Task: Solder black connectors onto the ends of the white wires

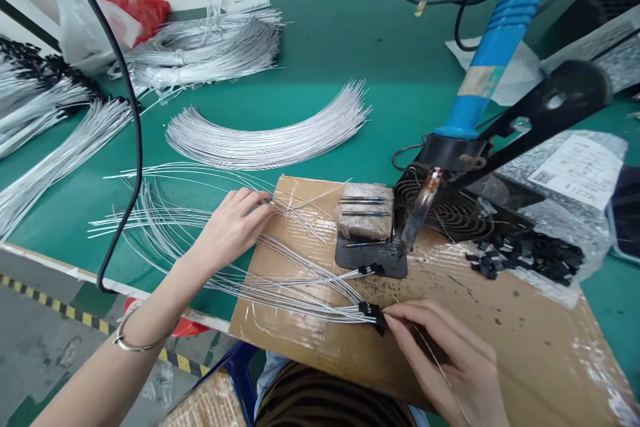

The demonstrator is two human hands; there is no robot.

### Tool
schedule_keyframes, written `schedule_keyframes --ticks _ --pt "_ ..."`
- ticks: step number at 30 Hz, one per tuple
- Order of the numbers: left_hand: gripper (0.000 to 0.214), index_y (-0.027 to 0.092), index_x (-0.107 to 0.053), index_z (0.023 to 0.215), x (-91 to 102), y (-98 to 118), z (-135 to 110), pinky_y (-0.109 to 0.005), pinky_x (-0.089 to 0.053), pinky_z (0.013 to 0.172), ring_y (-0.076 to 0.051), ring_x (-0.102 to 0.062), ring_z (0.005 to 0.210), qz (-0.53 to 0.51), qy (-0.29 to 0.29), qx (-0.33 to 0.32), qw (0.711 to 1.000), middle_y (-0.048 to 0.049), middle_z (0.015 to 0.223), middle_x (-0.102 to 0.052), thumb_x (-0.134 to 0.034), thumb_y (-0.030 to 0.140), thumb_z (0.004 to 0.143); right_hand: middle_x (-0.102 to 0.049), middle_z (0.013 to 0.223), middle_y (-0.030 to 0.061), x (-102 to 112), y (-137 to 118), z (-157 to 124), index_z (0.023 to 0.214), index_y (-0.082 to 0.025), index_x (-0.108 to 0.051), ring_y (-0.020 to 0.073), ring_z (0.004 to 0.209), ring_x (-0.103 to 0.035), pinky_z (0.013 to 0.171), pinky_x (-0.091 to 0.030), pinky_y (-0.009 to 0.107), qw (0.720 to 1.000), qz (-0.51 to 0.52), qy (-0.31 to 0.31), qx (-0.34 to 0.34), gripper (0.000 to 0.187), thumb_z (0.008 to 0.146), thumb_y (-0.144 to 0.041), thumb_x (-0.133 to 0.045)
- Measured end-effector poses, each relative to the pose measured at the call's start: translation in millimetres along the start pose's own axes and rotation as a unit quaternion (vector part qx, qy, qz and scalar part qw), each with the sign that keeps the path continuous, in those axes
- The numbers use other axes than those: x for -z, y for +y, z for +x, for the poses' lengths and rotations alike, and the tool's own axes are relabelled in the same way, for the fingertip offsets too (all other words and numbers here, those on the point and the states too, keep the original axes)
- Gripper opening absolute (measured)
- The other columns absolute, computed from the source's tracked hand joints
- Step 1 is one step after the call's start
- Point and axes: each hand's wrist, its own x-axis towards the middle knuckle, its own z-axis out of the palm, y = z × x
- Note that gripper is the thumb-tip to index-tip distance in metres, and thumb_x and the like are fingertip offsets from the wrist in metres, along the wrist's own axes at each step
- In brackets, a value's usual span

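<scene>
My left hand (234,225) rests on the left edge of a taped cardboard sheet (505,340), fingers curled and pinching a thin white wire (295,208). My right hand (445,357) lies on the cardboard near the front, fingertips pinched on a small black connector (379,319) at the end of a fan of white wires (280,283); a loose strand runs under its fingers. A second black connector (371,269) lies just above, beside the dark soldering stand (371,255).
A soldering iron tip (419,213) on a black arm hangs over the stand, with a sponge block (365,210) behind. A blue hose (503,33) and fan grille (450,210) stand right. Loose black connectors (525,257) lie on plastic. Wire bundles (265,137) cover the green table. A black cable (131,127) hangs left.
</scene>
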Motion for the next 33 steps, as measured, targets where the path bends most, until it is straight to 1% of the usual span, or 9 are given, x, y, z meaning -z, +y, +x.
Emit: schedule_keyframes --ticks 6,11,16,20,23,25,27,29,33 --pt "0.018 0.012 -0.07 0.115 -0.9 -10 5 -0.042 -0.058 0.091 -0.028 -0.073 0.098 0.015 0.03 -0.044 0.998 -0.0182 0.118 -0.08 -0.055 0.006 0.107 -0.074 0.091 0.0012 -1 1 1 0.108 -0.024 -0.072 0.0136 0.077 -0.072 0.073 -0.057 0.023 1.0 0.007 0.006 -0.011 0.016 0.102 -0.009 -0.07" --pt "0.029 0.011 -0.071 0.127 -6.0 -18 13 -0.044 -0.057 0.09 -0.029 -0.075 0.102 0.026 0.019 -0.076 0.997 -0.0188 0.123 -0.08 -0.052 0.003 0.107 -0.074 0.091 0.0013 -2 4 2 0.108 -0.023 -0.072 0.0135 0.077 -0.072 0.073 -0.057 0.022 1.0 0.001 0.004 0.003 0.016 0.102 -0.008 -0.07" --pt "0.026 0.013 -0.077 0.115 -8.0 -23 19 -0.046 -0.057 0.087 -0.03 -0.075 0.098 0.027 0.012 -0.09 0.996 -0.0174 0.119 -0.084 -0.053 0.005 0.107 -0.075 0.091 0.0004 0 3 1 0.106 -0.024 -0.071 0.013 0.078 -0.073 0.077 -0.057 0.021 1.0 -0.005 0.01 -0.005 0.015 0.102 -0.009 -0.07" --pt "0.025 0.017 -0.079 0.114 -4.8 -24 18 -0.045 -0.057 0.079 -0.03 -0.076 0.096 0.011 0.02 -0.068 0.997 -0.015 0.119 -0.085 -0.057 0.007 0.106 -0.075 0.091 0.0005 -1 2 1 0.107 -0.025 -0.072 0.013 0.079 -0.073 0.077 -0.056 0.021 1.0 0.002 0.012 -0.011 0.014 0.102 -0.011 -0.071" --pt "0.021 0.017 -0.078 0.113 -0.6 -22 14 -0.041 -0.06 0.079 -0.027 -0.078 0.093 -0.026 0.034 -0.032 0.999 -0.0145 0.117 -0.086 -0.059 0.012 0.107 -0.075 0.091 0.0011 -4 1 0 0.105 -0.025 -0.072 0.014 0.078 -0.072 0.076 -0.055 0.023 0.999 0.015 0.022 -0.029 0.013 0.103 -0.012 -0.07" --pt "0.018 0.016 -0.076 0.11 3.1 -20 12 -0.033 -0.063 0.076 -0.021 -0.08 0.089 -0.061 0.043 -0.005 0.997 -0.0116 0.109 -0.086 -0.058 0.016 0.109 -0.075 0.09 0.0011 -5 0 -1 0.104 -0.026 -0.073 0.0146 0.077 -0.072 0.076 -0.055 0.024 0.998 0.02 0.033 -0.039 0.013 0.103 -0.013 -0.07" --pt "0.016 0.017 -0.074 0.105 7.7 -18 11 -0.025 -0.062 0.068 -0.015 -0.08 0.079 -0.094 0.048 0.012 0.994 -0.0058 0.098 -0.086 -0.059 0.018 0.11 -0.075 0.09 0.001 -5 -1 -1 0.103 -0.026 -0.073 0.0147 0.076 -0.072 0.075 -0.055 0.024 0.998 0.019 0.036 -0.041 0.013 0.103 -0.014 -0.07" --pt "0.015 0.019 -0.074 0.102 13.1 -16 12 -0.02 -0.061 0.064 -0.012 -0.079 0.074 -0.118 0.052 0.011 0.992 -0.0018 0.092 -0.085 -0.061 0.021 0.11 -0.076 0.089 0.0012 -4 0 -1 0.103 -0.025 -0.073 0.0146 0.076 -0.072 0.074 -0.056 0.023 0.999 0.012 0.035 -0.033 0.012 0.103 -0.014 -0.071" --pt "0.014 0.02 -0.076 0.102 24.7 -10 13 -0.023 -0.064 0.072 -0.014 -0.083 0.082 -0.126 0.074 -0.027 0.989 -0.0025 0.094 -0.087 -0.063 0.018 0.109 -0.077 0.086 0.0012 0 1 1 0.098 -0.024 -0.076 0.015 0.073 -0.074 0.073 -0.059 0.023 0.998 -0.006 0.05 -0.022 0.011 0.1 -0.014 -0.074"
